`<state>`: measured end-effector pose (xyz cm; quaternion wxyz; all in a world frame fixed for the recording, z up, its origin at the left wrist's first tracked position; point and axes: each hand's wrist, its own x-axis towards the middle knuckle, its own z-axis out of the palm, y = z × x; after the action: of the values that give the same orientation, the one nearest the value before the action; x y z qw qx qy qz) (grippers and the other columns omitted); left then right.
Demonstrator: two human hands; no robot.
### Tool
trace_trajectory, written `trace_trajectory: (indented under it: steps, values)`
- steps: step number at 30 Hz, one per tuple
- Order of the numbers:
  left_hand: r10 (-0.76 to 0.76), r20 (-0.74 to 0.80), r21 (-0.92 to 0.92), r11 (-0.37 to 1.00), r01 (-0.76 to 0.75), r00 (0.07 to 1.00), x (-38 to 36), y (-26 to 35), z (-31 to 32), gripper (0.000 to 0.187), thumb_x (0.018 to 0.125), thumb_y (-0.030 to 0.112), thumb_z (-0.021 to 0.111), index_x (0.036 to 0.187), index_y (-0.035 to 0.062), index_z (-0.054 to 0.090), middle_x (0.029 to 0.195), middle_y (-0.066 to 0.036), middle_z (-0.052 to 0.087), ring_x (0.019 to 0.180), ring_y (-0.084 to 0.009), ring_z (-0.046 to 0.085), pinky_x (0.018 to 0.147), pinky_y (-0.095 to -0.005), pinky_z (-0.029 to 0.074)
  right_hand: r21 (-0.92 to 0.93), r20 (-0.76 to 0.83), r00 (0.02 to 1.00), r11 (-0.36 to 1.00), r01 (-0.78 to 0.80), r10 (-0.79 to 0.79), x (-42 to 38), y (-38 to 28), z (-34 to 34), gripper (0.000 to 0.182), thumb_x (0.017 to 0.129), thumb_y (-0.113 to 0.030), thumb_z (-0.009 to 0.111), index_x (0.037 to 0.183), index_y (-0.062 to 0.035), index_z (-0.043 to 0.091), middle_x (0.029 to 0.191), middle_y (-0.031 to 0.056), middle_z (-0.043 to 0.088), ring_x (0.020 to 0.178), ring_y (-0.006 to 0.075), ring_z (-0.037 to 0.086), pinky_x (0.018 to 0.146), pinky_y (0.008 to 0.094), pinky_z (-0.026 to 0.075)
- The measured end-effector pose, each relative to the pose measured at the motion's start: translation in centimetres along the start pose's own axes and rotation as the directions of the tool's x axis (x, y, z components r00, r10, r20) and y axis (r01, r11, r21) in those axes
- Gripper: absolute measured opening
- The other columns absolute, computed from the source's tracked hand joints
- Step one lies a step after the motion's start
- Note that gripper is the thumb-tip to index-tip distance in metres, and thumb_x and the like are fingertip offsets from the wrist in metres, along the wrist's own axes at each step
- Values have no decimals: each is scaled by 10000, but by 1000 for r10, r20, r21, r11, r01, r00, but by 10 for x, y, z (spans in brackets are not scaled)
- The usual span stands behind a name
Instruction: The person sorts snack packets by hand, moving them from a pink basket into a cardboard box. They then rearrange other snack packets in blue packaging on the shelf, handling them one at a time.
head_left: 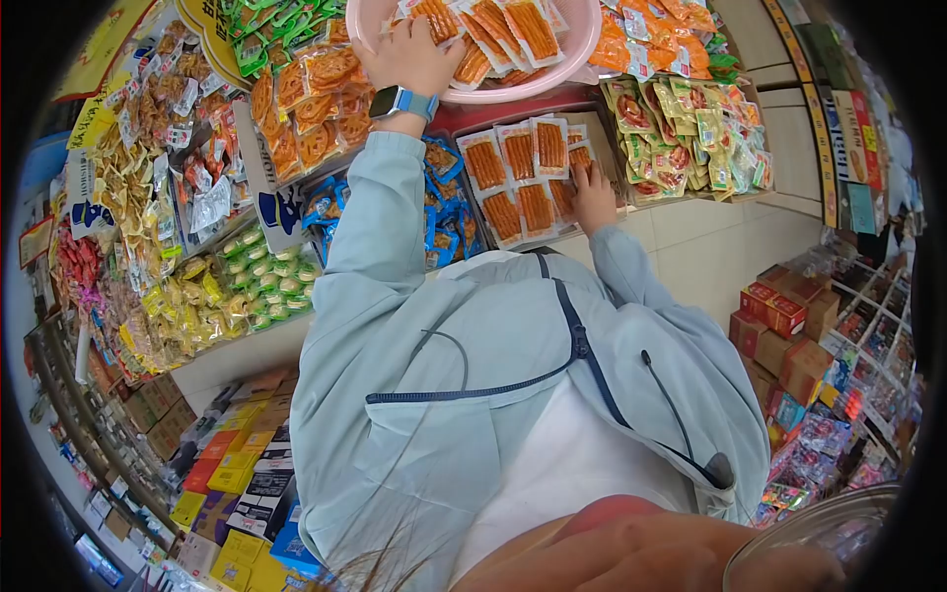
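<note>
packed snack counter here, open bins side by side above a pale tiled floor (700, 261). closest in, the light blue jacket (395, 345), its sleeves reaching forward over the goods. and there's the right hand (595, 200), fingers bent over the right side of the flat packets of orange-brown sticks (518, 148), which lie in rows in a shallow box (605, 148); whether it pinches one, i can't tell. just left of that box, blue packets (449, 227) in a heap. farther out goes the left hand (412, 61), blue-strapped watch (400, 102) on the wrist, fingers spread and thumb apart over the left side of the pink basin (513, 95); a hold on anything there, can't tell. more of the same stick packets (498, 35) pile up in that basin. flanking it, orange slices in clear bags (316, 94) to the left, orange bags (656, 35) to the right, and green packets (296, 35) at the far left.
</note>
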<state>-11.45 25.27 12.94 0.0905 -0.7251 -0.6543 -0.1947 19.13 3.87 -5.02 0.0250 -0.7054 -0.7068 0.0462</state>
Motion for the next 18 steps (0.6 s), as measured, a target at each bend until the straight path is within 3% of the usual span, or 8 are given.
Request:
trace_trajectory:
  steps: [4,7,8,11,12,14,16,18]
  values:
    - [0,5,58,998,0,1000,0,1,-2,595,834,575,508,1243,148,578,1278,-67,594,1183,-255,552,1035,-675,173,95,-16,999,994,-48,50,5,-1,-10,568,832,-127,596,1374,-165,432,1297,210,513,1075,384,566,849,467,488]
    - [8,15,64,998,-9,1000,2,0,-4,587,829,577,517,1225,150,590,1256,-60,607,1172,-251,556,1027,-676,185,337,288,912,861,-381,291,17,-7,-48,557,847,-90,560,1382,-183,437,1194,217,574,1001,392,598,832,469,489]
    - [4,33,59,998,-6,999,1,1,-5,584,826,577,520,1219,151,595,1248,-57,612,1166,-250,559,1024,-677,188,428,157,927,822,-376,342,15,-6,-45,548,859,-51,520,1382,-197,445,1105,229,605,952,411,602,811,472,481]
    - [13,32,-7,1000,-12,999,2,0,-3,593,821,569,525,1204,124,612,1247,-107,610,1145,-311,574,1036,-693,169,613,-159,921,767,-190,355,24,-13,-77,526,869,-41,504,1378,-163,450,1114,216,609,955,419,599,809,452,480]
    - [13,-10,-23,1000,-13,1000,1,-1,0,585,819,564,529,1198,128,618,1249,-108,610,1134,-305,584,1041,-693,163,633,-171,915,752,-183,366,32,-22,-99,488,888,-44,495,1370,-103,446,1126,226,597,968,422,593,819,436,473]
    - [12,-15,-20,1000,-12,1000,2,-1,1,583,819,567,529,1193,131,622,1242,-105,615,1106,-303,600,1043,-691,162,676,-339,888,737,0,311,55,-41,-140,440,910,-39,476,1349,-50,451,1153,236,573,1007,406,582,849,410,471]
    - [6,-12,-20,1000,-7,1000,1,-1,0,579,819,569,529,1187,133,625,1233,-103,619,1097,-301,605,1045,-689,161,588,-643,748,732,344,166,89,-69,-191,394,929,-31,460,1322,-38,472,1190,226,567,1072,383,564,892,391,459]
    - [-6,-2,-27,1000,6,1000,1,0,-3,573,819,569,528,1179,134,627,1223,-100,624,1105,-297,598,1048,-686,161,439,-761,648,760,479,30,126,-78,-211,404,920,-7,466,1319,-66,489,1241,194,567,1135,356,543,935,386,444]
